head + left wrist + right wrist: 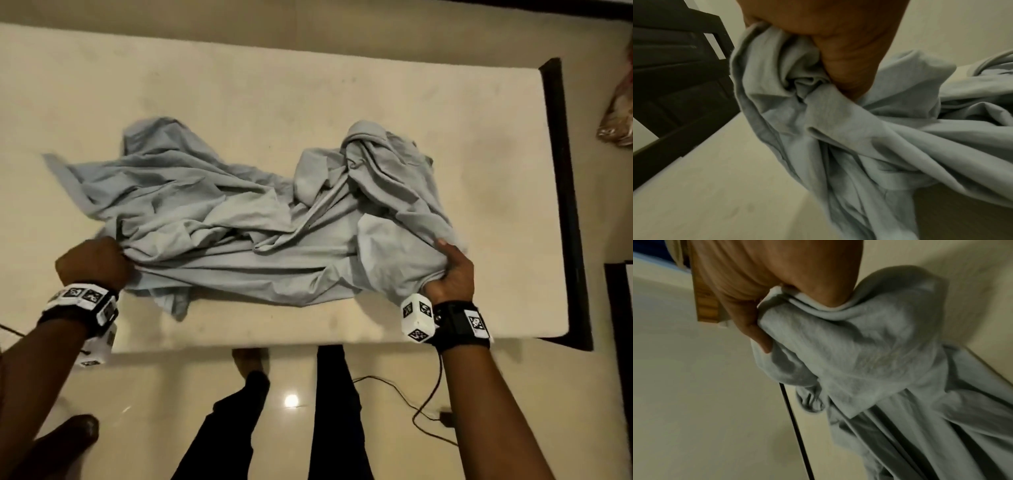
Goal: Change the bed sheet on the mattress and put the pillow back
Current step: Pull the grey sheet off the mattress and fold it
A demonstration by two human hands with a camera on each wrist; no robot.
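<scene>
A crumpled pale blue bed sheet (pixel 239 219) lies bunched across the middle of the bare cream mattress (pixel 274 85). My left hand (pixel 94 262) grips a bunch of the sheet at its near left edge, the fist closed around the fabric. My right hand (pixel 450 270) grips the sheet's near right part, thumb on top. In the left wrist view the left hand (pixel 838 53) clutches gathered folds of the sheet (pixel 849 138). In the right wrist view the right hand (pixel 760 293) holds a wad of the sheet (pixel 869 353). No pillow is in view.
A dark bed frame (pixel 565 192) borders the mattress on the right. A black cable (pixel 421 404) trails over the glossy floor near my legs (pixel 335 411). A reddish patterned bundle (pixel 620 106) sits at the far right. Dark furniture (pixel 674 73) stands beside the mattress on the left.
</scene>
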